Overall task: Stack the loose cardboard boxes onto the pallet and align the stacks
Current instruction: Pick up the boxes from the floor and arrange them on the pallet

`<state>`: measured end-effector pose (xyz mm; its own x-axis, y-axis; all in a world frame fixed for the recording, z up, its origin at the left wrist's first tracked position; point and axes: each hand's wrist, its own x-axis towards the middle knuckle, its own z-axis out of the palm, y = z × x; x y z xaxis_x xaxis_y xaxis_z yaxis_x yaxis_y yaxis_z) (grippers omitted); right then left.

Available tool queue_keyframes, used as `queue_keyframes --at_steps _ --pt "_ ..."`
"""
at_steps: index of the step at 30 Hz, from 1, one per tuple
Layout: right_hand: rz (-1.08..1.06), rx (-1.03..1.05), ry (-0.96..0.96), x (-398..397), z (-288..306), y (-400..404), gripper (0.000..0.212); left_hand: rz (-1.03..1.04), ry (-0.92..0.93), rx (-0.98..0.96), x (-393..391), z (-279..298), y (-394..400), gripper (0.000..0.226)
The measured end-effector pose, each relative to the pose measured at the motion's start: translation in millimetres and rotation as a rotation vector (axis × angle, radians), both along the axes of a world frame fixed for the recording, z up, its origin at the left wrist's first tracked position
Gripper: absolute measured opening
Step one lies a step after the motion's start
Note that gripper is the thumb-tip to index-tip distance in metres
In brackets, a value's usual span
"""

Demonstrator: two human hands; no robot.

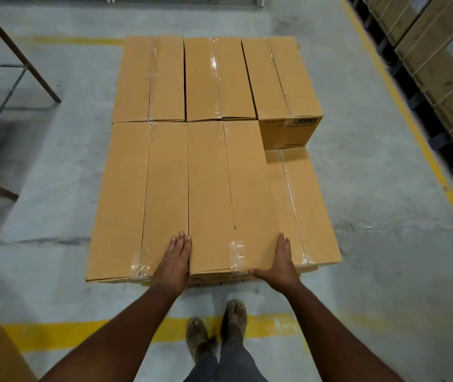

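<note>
The left hand [175,259] lies flat, fingers straight and together, on the top of the near left box [137,199], its fingertips right at the seam with the middle box [228,197]. The right hand [280,261] is open too: its fingers run straight along the right edge of the middle box and its thumb stretches left along that box's near edge. The middle box sits in the near row on the top layer, touching the near left box on one side. To its right the top layer has a gap, where a lower box [305,205] shows its taped top one level down. Behind stands a far row of three boxes: far left [148,78], far centre [218,78] and far right [283,78], the last with a printed label on its near face. The stack rests on the concrete floor [385,271], and the pallet is barely visible under its near edge. A yellow line [62,333] crosses the floor by the person's sandalled feet [217,329]. Strapped cartons [440,59] line the right side.
</note>
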<state>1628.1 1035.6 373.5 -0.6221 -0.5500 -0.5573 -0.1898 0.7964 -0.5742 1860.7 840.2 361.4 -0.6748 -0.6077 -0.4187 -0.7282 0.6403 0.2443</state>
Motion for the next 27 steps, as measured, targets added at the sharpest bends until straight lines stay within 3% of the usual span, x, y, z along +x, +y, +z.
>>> queue_keyframes --at_steps 4,15,22,24,27 --pt "0.030 -0.008 0.138 12 0 1 0.133 -0.027 0.006 0.007 2 7 -4 0.114" --pt "0.086 -0.012 0.266 26 -3 7 0.096 -0.027 -0.006 0.058 -2 16 -4 0.111" --pt "0.217 0.204 0.345 31 16 -2 0.091 0.024 0.006 0.130 -6 19 -4 0.117" --pt "0.292 0.224 0.439 40 28 -9 0.081 0.044 0.031 0.177 -5 27 -4 0.111" --pt "0.359 -0.018 0.479 62 47 -22 0.056 0.155 0.189 0.207 2 40 0 0.084"
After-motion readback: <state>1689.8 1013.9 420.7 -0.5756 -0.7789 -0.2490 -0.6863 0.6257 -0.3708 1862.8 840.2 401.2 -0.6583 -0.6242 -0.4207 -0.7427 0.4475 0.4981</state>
